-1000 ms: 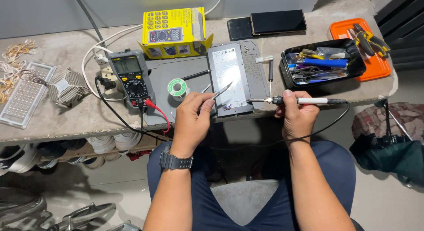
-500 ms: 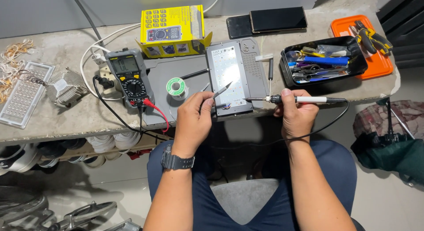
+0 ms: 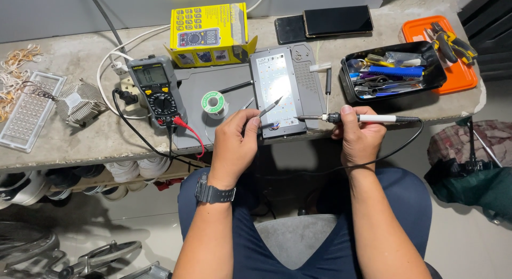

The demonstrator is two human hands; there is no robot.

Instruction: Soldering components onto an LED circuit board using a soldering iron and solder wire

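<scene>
**A:** What is the left hand (image 3: 234, 143) doing?

**B:** It pinches a pair of thin tweezers (image 3: 269, 107). The tips point up and to the right, over the white light board (image 3: 277, 87).

**A:** And the right hand (image 3: 360, 135)?

**B:** It is wrapped around a soldering iron (image 3: 354, 118). The iron lies sideways, and its metal tip points left, near the bottom edge of the board.

**A:** Where is the board?

**B:** It sits in a gray case (image 3: 308, 82) on the gray mat (image 3: 200, 92), at the front edge of the table (image 3: 80, 146), right between the two hands.

**A:** What else is close by?

**B:** A small roll of solder wire (image 3: 213, 103) lies just left of the left hand. Next to it is a gray meter (image 3: 157, 92) with red and black wires. A yellow box (image 3: 209, 31) stands behind the mat. A black tray of tools (image 3: 392, 71) is above the right hand.
</scene>
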